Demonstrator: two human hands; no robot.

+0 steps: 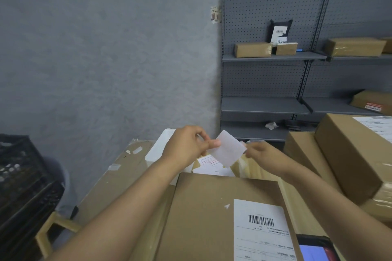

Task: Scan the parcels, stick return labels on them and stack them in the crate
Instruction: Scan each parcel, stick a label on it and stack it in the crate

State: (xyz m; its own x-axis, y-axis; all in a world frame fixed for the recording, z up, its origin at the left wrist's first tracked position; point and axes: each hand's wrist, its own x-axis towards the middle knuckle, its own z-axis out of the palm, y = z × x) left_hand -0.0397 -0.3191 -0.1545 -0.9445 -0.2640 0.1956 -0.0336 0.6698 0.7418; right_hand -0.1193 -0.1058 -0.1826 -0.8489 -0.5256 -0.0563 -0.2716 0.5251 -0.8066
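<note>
A white return label [228,151] is held up between both hands above the table. My left hand [186,146] pinches its left edge and my right hand [257,151] pinches its right corner. Below them lies a flat brown parcel [203,218] bearing a shipping label with a barcode [262,231]. More white labels with red print [209,164] lie behind the parcel. A black plastic crate [23,182] stands at the far left.
Two brown parcels [347,154] are stacked at the right. A phone with a lit screen [314,249] lies at the bottom right. A white tray [159,148] sits behind my left hand. Grey shelves [275,57] with several boxes line the back wall.
</note>
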